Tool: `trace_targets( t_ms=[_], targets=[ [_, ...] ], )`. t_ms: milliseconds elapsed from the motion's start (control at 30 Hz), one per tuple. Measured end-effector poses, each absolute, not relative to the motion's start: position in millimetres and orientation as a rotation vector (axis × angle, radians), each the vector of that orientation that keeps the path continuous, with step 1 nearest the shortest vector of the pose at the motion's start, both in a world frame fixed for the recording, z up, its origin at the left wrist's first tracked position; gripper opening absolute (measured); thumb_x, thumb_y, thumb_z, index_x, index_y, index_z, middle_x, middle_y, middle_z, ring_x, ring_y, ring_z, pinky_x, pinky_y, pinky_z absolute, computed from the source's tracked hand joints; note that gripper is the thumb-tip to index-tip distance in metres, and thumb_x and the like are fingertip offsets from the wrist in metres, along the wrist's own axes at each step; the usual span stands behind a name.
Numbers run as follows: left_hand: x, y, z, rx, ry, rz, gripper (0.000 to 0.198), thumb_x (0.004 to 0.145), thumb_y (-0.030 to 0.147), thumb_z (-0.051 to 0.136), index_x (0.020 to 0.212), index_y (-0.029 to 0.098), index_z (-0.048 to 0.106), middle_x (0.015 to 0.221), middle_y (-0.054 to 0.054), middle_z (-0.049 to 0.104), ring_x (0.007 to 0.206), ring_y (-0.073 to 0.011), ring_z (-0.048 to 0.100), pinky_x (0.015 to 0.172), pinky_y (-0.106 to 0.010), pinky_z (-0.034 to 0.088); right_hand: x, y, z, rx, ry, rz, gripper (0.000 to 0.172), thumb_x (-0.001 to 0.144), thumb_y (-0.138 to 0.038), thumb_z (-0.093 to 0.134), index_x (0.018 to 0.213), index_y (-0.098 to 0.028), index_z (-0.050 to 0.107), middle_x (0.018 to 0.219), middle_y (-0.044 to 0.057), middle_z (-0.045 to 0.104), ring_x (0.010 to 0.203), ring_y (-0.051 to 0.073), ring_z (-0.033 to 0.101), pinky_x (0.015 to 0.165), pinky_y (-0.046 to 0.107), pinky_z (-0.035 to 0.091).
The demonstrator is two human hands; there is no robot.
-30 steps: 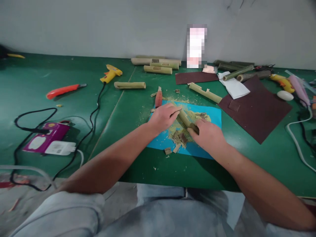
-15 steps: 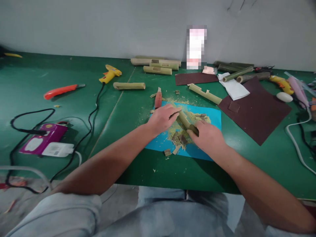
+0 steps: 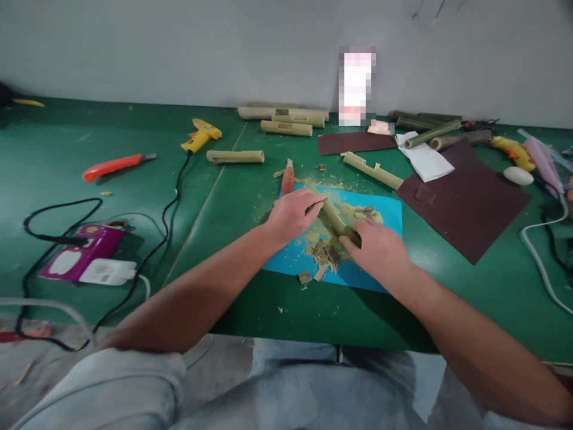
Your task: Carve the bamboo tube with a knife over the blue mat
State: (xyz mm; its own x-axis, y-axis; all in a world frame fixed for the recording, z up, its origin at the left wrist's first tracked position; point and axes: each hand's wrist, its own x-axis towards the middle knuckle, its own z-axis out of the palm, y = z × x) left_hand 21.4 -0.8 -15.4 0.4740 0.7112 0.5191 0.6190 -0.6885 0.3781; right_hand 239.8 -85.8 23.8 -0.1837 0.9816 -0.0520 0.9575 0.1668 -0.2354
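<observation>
A short piece of bamboo tube (image 3: 332, 216) with a notch cut in its upper side lies slantwise over a blue sheet (image 3: 286, 258). My right hand (image 3: 378, 243) is closed around its near end. At the far end, my left hand (image 3: 293, 216) pinches a thin dark piece, seemingly folded sandpaper (image 3: 317, 204), against the bamboo; the fingers hide most of it. Pale dust and bark chips (image 3: 326, 254) cover the sheet beneath. Just beyond my left hand lies a red-handled knife (image 3: 287, 178), blade pointing away.
Brown sandpaper (image 3: 470, 221) lies right, beside a notched bamboo tube (image 3: 373, 171). More bamboo tubes (image 3: 286, 128) line the wall. At left are a yellow glue gun (image 3: 197, 140), an orange utility knife (image 3: 114, 167) and a purple power strip (image 3: 83, 254) with trailing cords.
Both hands keep their hold on the bamboo and the dark piece, with barely any visible movement. The whole view has shifted very slightly.
</observation>
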Motion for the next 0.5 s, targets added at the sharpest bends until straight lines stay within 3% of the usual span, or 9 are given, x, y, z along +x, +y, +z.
trace_targets(
  t_ms=[233, 500],
  targets=[
    [28.8, -11.3, -11.4, 2.615, 1.015, 0.899, 0.025, 0.103, 0.027, 0.055, 0.115, 0.017, 0.075, 0.097, -0.008, 0.076, 0.092, -0.0196, 0.071, 0.081, -0.032, 0.058, 240.0, -85.9, 24.7, -1.909, -2.305, 0.337, 0.02, 0.097, -0.037, 0.054, 0.092, -0.02, 0.064, 0.097, 0.007, 0.072, 0.085, 0.021, 0.064, 0.062, 0.033, 0.033],
    [21.3, -5.3, -12.5, 2.526, 1.11, 1.016, 0.025, 0.102, 0.027, 0.055, 0.111, 0.018, 0.076, 0.092, -0.007, 0.075, 0.087, -0.0175, 0.07, 0.08, -0.03, 0.057, 240.4, -86.7, 23.5, -1.921, -2.299, 0.333, 0.023, 0.096, -0.041, 0.055, 0.093, -0.02, 0.065, 0.099, 0.008, 0.072, 0.083, 0.022, 0.064, 0.061, 0.033, 0.032]
  ],
)
